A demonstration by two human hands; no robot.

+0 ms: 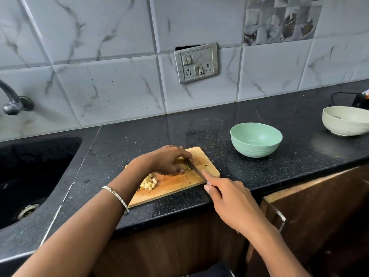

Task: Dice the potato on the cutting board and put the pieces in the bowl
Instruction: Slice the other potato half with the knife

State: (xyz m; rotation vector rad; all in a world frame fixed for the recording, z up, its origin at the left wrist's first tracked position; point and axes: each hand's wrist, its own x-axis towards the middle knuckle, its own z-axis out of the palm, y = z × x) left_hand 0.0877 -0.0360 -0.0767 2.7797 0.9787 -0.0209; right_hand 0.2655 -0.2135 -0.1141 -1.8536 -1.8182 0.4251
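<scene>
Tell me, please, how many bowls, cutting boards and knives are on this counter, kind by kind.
Bowls: 2, a green bowl and a white bowl
Cutting boards: 1, the wooden cutting board
Knives: 1, the knife in the right hand
Total: 4

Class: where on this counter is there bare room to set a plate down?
Bare counter between the sink and green bowl, behind the cutting board; also between the green and white bowl. The board is crowded: both hands, knife, potato, dice.

Half-diced potato [182,165] on wooden board [207,166]; green bowl [256,139] empty.
</scene>
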